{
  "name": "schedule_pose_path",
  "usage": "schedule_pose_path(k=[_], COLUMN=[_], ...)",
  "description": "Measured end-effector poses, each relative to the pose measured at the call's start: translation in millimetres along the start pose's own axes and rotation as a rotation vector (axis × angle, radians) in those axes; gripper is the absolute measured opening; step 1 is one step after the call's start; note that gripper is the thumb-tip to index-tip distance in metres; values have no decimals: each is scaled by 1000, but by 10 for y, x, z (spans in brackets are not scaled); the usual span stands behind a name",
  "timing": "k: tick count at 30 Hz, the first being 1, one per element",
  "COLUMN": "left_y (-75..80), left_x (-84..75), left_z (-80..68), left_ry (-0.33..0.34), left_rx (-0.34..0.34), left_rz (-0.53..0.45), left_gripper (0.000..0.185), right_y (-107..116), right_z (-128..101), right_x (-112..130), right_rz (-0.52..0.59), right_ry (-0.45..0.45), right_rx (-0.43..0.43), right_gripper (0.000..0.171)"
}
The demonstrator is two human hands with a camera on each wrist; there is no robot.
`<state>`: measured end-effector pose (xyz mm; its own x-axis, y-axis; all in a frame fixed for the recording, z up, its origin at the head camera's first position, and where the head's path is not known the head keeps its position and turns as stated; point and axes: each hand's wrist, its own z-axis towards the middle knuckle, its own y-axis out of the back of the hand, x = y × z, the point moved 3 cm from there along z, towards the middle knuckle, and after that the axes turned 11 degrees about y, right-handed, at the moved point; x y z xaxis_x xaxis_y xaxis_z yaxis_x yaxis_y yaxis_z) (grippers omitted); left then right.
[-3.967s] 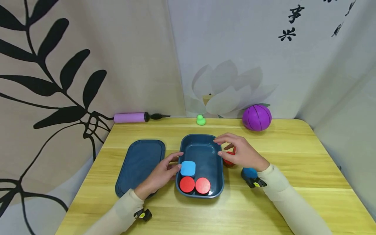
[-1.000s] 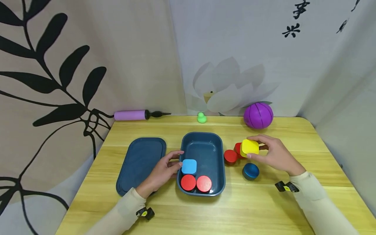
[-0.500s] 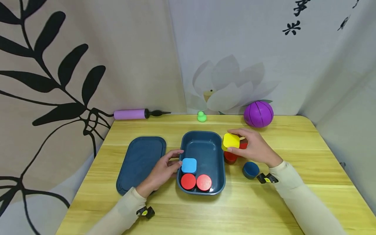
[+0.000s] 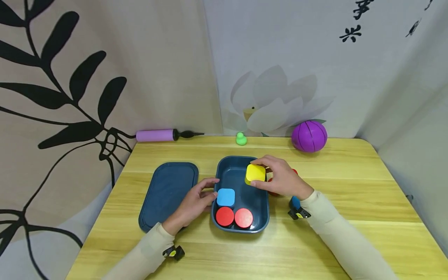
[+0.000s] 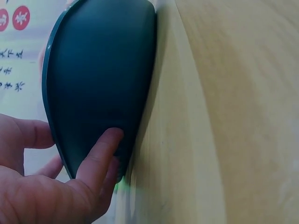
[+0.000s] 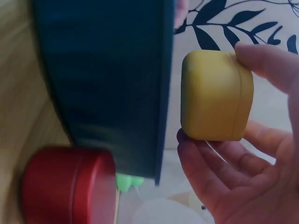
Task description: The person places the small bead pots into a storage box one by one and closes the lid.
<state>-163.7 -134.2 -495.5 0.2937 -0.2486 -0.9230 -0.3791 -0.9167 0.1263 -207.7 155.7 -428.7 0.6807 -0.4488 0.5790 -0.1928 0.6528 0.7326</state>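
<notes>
In the head view a yellow rounded-square tin [image 4: 255,173] is pinched between the thumb and fingers of my right hand [image 4: 281,177], above the right part of a dark blue box [image 4: 241,229]. A seam runs round the tin [image 6: 217,95] in the right wrist view. My left hand [image 4: 192,204] holds the box's left rim; in the left wrist view the thumb and a finger go over the rim, while other fingers press the outer wall [image 5: 100,70]. Inside the box sit a light blue square tin [image 4: 225,197] and two red round tins [image 4: 224,216], [image 4: 243,218].
A dark blue lid [image 4: 168,194] lies left of the box. Red round tins [image 6: 70,186] and a blue tin [image 4: 295,203] stand at its right, partly hidden by my right arm. At the back are a purple pump [image 4: 155,135], a green toy [image 4: 241,139] and a purple ball [image 4: 309,136].
My right hand was bare earlier, then held the yellow tin right of the box; it has moved left with the tin until over the box. My left hand stays at the rim.
</notes>
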Motion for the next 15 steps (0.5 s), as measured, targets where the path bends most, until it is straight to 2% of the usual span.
schedule_pose_path(k=[6, 15], left_y=[5, 11], left_x=[3, -11], left_z=[-1, 0], left_ry=[-3, 13], left_rx=[13, 16], left_rz=[-2, -11], left_gripper=[46, 44], right_y=[-178, -444], right_z=[38, 9], right_x=[73, 164], right_rz=[-76, -116], right_ry=[8, 34], right_rx=[58, 152], right_gripper=[58, 62])
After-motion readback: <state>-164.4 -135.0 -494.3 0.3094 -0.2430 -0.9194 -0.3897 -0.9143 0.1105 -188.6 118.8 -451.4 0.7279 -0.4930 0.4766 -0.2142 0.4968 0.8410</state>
